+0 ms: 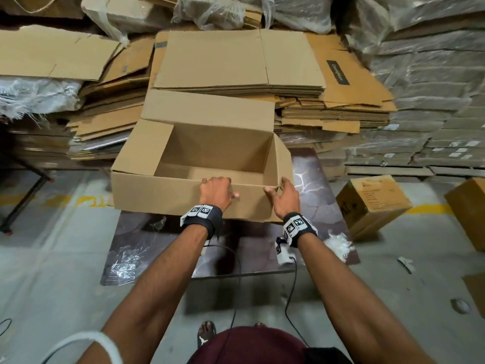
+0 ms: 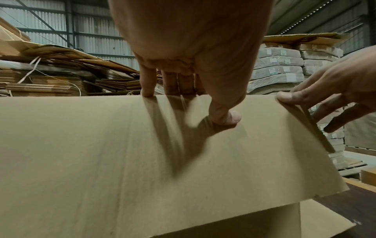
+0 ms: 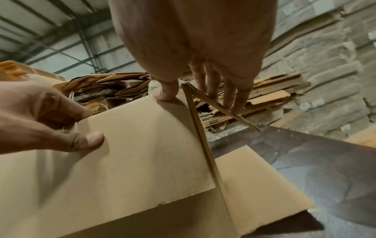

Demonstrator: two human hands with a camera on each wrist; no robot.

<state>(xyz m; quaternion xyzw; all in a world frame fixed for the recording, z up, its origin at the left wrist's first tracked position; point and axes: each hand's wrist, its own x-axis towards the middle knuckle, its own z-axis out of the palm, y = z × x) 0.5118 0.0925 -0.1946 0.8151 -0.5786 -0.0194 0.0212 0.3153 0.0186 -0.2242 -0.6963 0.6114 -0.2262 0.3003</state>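
Observation:
An open brown cardboard box (image 1: 183, 191) stands on a dark marbled board (image 1: 319, 206), its flaps up and its inside bare. My left hand (image 1: 223, 187) grips the top edge of the near flap (image 2: 101, 153), fingers hooked over it and thumb (image 2: 225, 118) pressed on the outer face. My right hand (image 1: 278, 189) holds the near right corner, thumb (image 3: 165, 94) on the near flap (image 3: 142, 153) and fingers (image 3: 234, 98) along the outside of the right side flap. In the left wrist view the right hand (image 2: 317, 104) reaches in from the right.
A tall stack of flattened cartons (image 1: 236, 64) lies right behind the box. Plastic-wrapped bundles (image 1: 433, 101) fill the right side. Two closed cartons (image 1: 372, 203) sit on the floor at right. A black metal stand (image 1: 23, 200) is at left. Plastic scraps (image 1: 338, 245) lie on the board.

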